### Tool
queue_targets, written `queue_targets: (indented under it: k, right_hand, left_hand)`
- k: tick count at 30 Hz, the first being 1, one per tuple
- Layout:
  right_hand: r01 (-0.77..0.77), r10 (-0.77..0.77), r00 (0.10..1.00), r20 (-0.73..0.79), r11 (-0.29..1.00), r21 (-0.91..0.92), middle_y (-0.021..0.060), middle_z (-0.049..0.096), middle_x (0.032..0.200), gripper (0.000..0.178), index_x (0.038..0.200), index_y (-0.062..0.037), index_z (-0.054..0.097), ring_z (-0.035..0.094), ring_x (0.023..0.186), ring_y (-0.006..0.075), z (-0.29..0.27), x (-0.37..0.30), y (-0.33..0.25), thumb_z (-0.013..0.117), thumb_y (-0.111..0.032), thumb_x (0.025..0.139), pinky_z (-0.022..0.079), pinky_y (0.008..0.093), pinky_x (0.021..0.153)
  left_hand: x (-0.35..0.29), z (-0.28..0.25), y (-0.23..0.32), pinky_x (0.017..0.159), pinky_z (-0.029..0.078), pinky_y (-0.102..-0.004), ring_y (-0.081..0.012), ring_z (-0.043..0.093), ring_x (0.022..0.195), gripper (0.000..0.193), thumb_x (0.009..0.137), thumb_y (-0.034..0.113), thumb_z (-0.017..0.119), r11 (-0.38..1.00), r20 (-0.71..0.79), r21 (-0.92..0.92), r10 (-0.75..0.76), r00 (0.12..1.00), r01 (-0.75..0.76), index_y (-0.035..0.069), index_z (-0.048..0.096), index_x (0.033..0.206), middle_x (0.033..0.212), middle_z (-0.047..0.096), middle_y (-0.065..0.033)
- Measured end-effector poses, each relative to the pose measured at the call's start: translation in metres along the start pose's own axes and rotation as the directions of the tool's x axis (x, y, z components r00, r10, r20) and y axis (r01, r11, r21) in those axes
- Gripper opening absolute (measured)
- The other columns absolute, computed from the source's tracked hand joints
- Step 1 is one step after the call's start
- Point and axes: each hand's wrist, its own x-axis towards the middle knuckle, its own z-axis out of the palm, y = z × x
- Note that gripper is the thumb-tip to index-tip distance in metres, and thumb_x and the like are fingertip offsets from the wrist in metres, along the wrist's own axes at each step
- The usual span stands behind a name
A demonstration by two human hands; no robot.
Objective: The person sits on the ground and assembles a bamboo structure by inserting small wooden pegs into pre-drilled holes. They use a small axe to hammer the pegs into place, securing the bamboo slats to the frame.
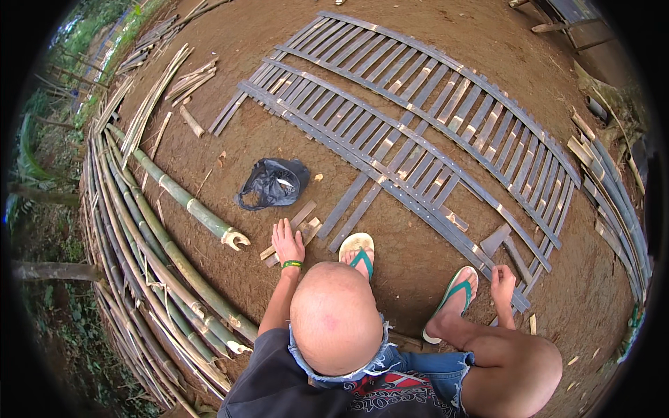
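My left hand (287,242), with a green and yellow band at the wrist, reaches down to a few short wooden slats (306,228). Its fingers are stretched out, and the palm side is hidden. On the other side, my right hand (503,282) has its fingers curled in; whatever they may hold cannot be made out. Just beyond it, a hatchet (517,259) with a wide grey blade and wooden handle lies across the near end of a slatted bamboo panel (380,167). This panel has dark rails with many narrow crosspieces.
A second slatted panel (446,104) lies behind the first. Ahead of my left hand sits a black plastic bag (273,184). A thick green bamboo pole (185,198) and long stacked poles (150,237) lie left; split bamboo (613,202) is piled right. My sandalled feet rest on bare soil.
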Motion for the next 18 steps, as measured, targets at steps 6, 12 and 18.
queue_targets:
  k: [6, 12, 18]
  right_hand:
    - [0.015, -0.016, 0.999, -0.035, 1.000, -0.016, 0.0166, 0.068, 0.077, 0.016, 0.089, 0.0040, 0.065, 0.068, 0.065, 0.0244, -0.010, -0.003, -0.001, 0.064, -0.010, 0.096, 0.052, 0.0364, 0.062]
    - [0.096, -0.097, 0.991, -0.089, 0.995, -0.013, 0.0127, 0.065, 0.070, 0.016, 0.089, 0.0034, 0.064, 0.062, 0.060, 0.0182, -0.008, 0.001, -0.001, 0.063, -0.010, 0.098, 0.050, 0.0339, 0.059]
    - [0.074, -0.077, 0.990, -0.121, 0.997, -0.025, 0.0109, 0.063, 0.069, 0.017, 0.090, 0.0028, 0.064, 0.060, 0.061, 0.0167, -0.003, 0.006, 0.014, 0.063, -0.011, 0.099, 0.048, 0.0342, 0.059]
  left_hand:
    - [0.013, 0.003, -0.021, 0.094, 0.047, -0.0490, -0.0368, 0.059, 0.109, 0.042, 0.091, 0.020, 0.068, 0.986, 0.263, -0.109, -0.093, 0.960, 0.125, 0.004, 0.062, 0.129, 0.126, 0.062, -0.0174]
    - [0.036, 0.002, -0.055, 0.078, 0.054, -0.0426, -0.0317, 0.067, 0.083, 0.023, 0.087, 0.016, 0.074, 0.904, 0.363, -0.372, -0.068, 0.929, 0.212, 0.004, 0.070, 0.107, 0.087, 0.072, -0.0138]
    - [0.086, -0.044, -0.057, 0.067, 0.055, -0.0287, -0.0110, 0.063, 0.076, 0.018, 0.096, 0.012, 0.067, 0.382, 0.801, -0.561, 0.024, 0.599, 0.735, 0.007, 0.062, 0.113, 0.088, 0.068, -0.0016]
